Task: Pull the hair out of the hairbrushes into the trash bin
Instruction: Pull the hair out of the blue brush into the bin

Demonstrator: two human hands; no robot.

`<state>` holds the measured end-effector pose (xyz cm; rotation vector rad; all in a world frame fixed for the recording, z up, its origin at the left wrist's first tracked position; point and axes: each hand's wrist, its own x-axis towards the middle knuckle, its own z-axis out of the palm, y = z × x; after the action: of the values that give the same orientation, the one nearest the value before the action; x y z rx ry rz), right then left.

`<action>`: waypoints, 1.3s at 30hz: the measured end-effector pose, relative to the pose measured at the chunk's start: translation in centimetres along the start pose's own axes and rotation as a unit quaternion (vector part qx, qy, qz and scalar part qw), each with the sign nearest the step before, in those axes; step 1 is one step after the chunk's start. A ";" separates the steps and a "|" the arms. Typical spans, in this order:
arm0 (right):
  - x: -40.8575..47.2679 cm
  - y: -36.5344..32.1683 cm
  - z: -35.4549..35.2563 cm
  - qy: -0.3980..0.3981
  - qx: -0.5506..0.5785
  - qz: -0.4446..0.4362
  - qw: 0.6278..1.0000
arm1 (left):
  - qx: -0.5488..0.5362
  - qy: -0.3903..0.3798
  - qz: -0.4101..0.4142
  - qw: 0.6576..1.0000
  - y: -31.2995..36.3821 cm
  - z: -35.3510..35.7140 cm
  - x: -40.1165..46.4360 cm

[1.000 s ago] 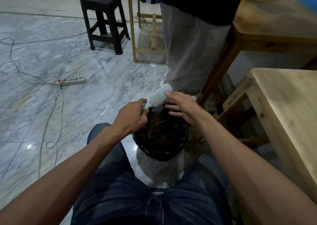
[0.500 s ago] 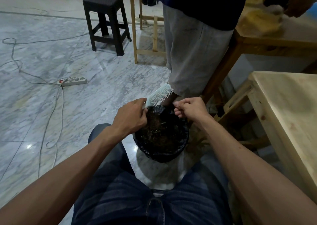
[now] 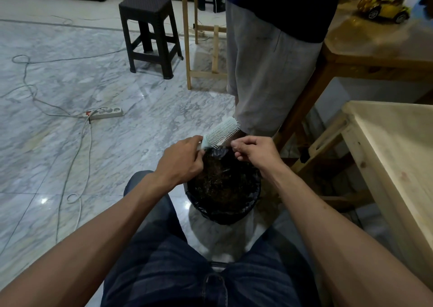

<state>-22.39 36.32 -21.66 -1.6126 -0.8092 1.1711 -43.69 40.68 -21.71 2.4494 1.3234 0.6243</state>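
Note:
A white hairbrush (image 3: 221, 131) with pale bristles points up and to the right over the far rim of the trash bin (image 3: 210, 209). My left hand (image 3: 181, 160) grips its handle, which is hidden in my fist. My right hand (image 3: 254, 151) hovers just right of the bristles above the bin, fingertips pinched together; whether hair is between them is too small to tell. The round bin has a black liner and is full of dark hair. It stands on the floor between my knees.
A person in grey trousers (image 3: 267, 67) stands just behind the bin. Wooden tables stand at right (image 3: 396, 154) and back right (image 3: 375, 49). A black stool (image 3: 147, 30), a power strip (image 3: 105, 112) and loose cables lie on the marble floor to the left.
My right hand left the bristles, curled its fingers into a pinch and drew back beside the brush over the bin. My left hand kept the brush in place.

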 end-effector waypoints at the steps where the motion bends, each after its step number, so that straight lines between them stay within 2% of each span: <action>1: 0.1 0.0 -0.3 0.017 -0.003 0.000 1.000 | 0.006 0.003 -0.009 1.000 -0.2 -0.2 0.0; 6: -0.2 -0.2 -1.5 0.058 -0.025 0.020 0.998 | 0.012 0.012 -0.028 0.999 -0.6 -0.4 -0.5; 8: -0.6 -0.1 -1.6 0.023 -0.062 0.029 0.997 | 0.005 0.009 -0.023 1.000 -0.5 -0.1 -0.6; 11: -0.8 0.2 -1.5 -0.056 -0.209 0.014 0.976 | -0.010 0.004 -0.010 1.000 0.0 0.2 -0.6; 13: -1.0 0.2 -1.0 -0.091 -0.239 0.017 0.967 | -0.017 0.002 0.007 1.000 0.4 0.4 -0.6; 15: -1.2 0.2 -0.5 -0.115 -0.197 0.007 0.974 | -0.023 0.001 0.017 1.000 0.8 0.4 -0.5; 18: -1.7 -0.3 -0.2 -0.150 -0.025 0.024 0.988 | -0.037 -0.003 0.020 0.999 1.1 0.2 -0.2; 21: -1.9 -0.9 -0.6 -0.109 0.028 0.014 0.994 | -0.063 -0.011 0.035 0.997 1.2 -0.1 -0.3; 25: -1.5 -0.5 -1.2 -0.017 -0.015 0.021 1.000 | -0.040 -0.005 0.026 0.999 1.2 0.0 -0.3; 29: -0.7 0.2 -2.3 0.092 -0.021 0.027 0.995 | -0.013 0.011 -0.022 1.000 0.6 0.1 -0.5; 32: -0.1 0.6 -3.3 0.140 -0.037 0.042 0.989 | -0.003 0.009 -0.032 0.999 0.3 0.1 -0.5; 34: -0.1 0.3 -3.4 0.119 -0.078 0.043 0.989 | -0.002 0.007 -0.027 1.000 0.5 0.0 -0.4; 37: -0.9 -1.0 -3.0 0.028 -0.167 0.023 0.985 | -0.006 0.006 -0.010 1.000 0.9 -0.1 -0.1; 39: -1.2 -1.7 -2.5 0.006 -0.159 0.028 0.987 | -0.009 0.010 0.005 1.000 1.3 0.0 0.1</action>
<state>-20.42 35.07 -19.42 -1.9104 -0.9873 1.1115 -42.71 40.02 -21.09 2.4431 1.3065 0.6626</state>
